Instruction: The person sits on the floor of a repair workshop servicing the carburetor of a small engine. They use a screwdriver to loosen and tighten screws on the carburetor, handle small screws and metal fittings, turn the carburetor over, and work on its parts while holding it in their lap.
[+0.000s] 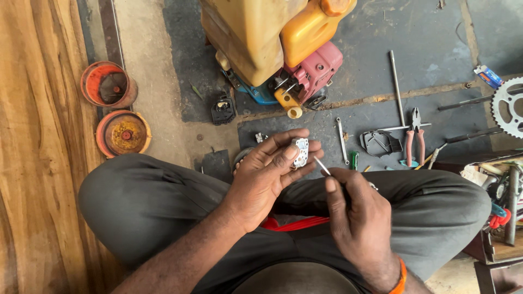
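My left hand (269,174) holds a small silver metal part with holes (300,152) between fingers and thumb, above my lap. My right hand (357,218) grips a thin metal tool (321,165), whose tip points toward the part, just short of it. Both hands hover over my crossed legs in grey trousers. An orange band circles my right wrist.
A small engine with a yellow tank and a red housing (283,49) stands on the floor ahead. Pliers (415,136), a spanner (341,140), a long rod (396,84), a sprocket (509,106) and a black part (223,109) lie around. Two orange round caps (117,109) sit left.
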### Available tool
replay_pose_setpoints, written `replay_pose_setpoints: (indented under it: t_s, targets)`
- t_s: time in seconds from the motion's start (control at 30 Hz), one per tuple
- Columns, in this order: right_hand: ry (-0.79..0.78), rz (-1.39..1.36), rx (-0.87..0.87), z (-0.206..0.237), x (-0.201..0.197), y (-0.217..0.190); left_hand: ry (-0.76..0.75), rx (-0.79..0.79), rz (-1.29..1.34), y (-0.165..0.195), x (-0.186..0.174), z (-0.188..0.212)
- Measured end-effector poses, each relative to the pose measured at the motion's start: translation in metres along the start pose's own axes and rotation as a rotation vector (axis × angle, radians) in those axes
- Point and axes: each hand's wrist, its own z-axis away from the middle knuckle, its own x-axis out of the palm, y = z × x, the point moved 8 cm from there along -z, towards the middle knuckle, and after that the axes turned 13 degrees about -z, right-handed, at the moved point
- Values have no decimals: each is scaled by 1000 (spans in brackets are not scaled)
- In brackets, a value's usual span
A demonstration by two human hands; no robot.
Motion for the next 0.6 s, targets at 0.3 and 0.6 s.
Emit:
replay_pose_setpoints:
  t_s: [0.3,0.6]
  targets:
    - [-27,-20,73,-10,7,0,-3,-24,-100,3,2,3]
    - [-22,28,32,-11,9,-4,7,-32,-169,0,1,4]
